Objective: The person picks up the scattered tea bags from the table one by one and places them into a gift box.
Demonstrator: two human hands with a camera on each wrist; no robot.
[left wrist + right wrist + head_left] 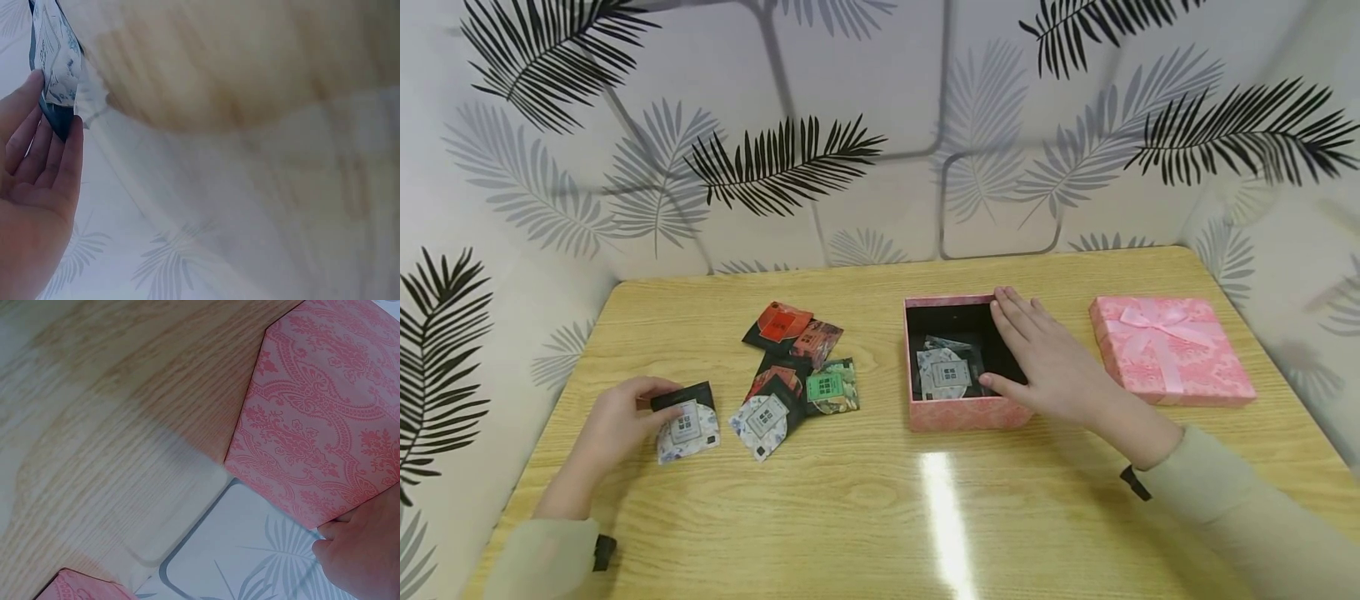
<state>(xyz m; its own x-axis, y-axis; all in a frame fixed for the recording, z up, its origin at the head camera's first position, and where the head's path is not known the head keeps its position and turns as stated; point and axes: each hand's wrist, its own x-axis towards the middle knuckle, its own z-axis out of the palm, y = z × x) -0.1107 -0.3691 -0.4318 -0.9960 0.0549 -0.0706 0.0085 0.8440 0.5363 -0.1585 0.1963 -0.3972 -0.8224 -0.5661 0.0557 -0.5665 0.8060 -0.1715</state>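
In the head view my left hand (pixel 621 425) pinches a black and white floral sachet (pixel 688 442) between thumb and fingers, left of the sachet pile. The left wrist view shows the same sachet (pixel 62 62) against the thumb and fingertips of the left hand (pixel 44 169). My right hand (pixel 1048 354) rests over the right rim of an open pink box (pixel 970 414), fingers stretched toward its back corner and thumb over the inside. Inside the black-lined box lies a floral sachet (pixel 945 375) with a darker packet beside it. Seen from the right wrist, fingers of the right hand (pixel 362 550) meet the edge of the patterned box wall (pixel 312 419).
Between the left hand and the box lies a loose pile: a red sachet (pixel 778 325), a green sachet (pixel 831 387), a white floral sachet (pixel 767 421) and others overlapping. A pink lid (pixel 1195 333) with a ribbon bow sits right of the box on the wooden table (pixel 820 517).
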